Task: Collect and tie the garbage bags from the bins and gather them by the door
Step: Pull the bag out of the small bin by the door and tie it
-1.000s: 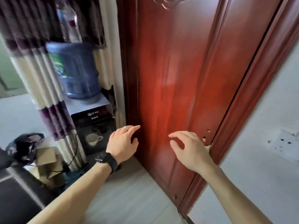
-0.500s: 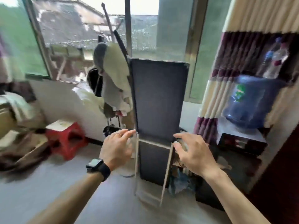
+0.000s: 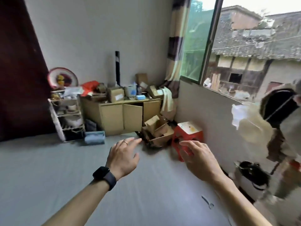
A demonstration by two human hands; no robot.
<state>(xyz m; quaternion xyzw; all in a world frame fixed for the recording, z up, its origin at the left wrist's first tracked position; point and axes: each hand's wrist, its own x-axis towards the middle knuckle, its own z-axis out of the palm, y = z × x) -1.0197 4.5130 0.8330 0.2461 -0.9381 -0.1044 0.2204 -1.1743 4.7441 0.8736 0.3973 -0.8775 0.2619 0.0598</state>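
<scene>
We hold our left hand [image 3: 123, 158] and right hand [image 3: 197, 158] out over the floor [image 3: 48, 176], both empty, fingers loosely spread. A white bin [image 3: 246, 183] lined with a black bag [image 3: 251, 170] stands at the floor's right edge, against the wall under the window [image 3: 244, 46]. A red stool [image 3: 187, 134] and a heap of boxes [image 3: 157, 131] fill the far right corner, beside a cabinet [image 3: 114, 116].

Daylight from the window [image 3: 254, 51] at right, soft shadows; motion blur throughout, wide-angle bending at edges
</scene>
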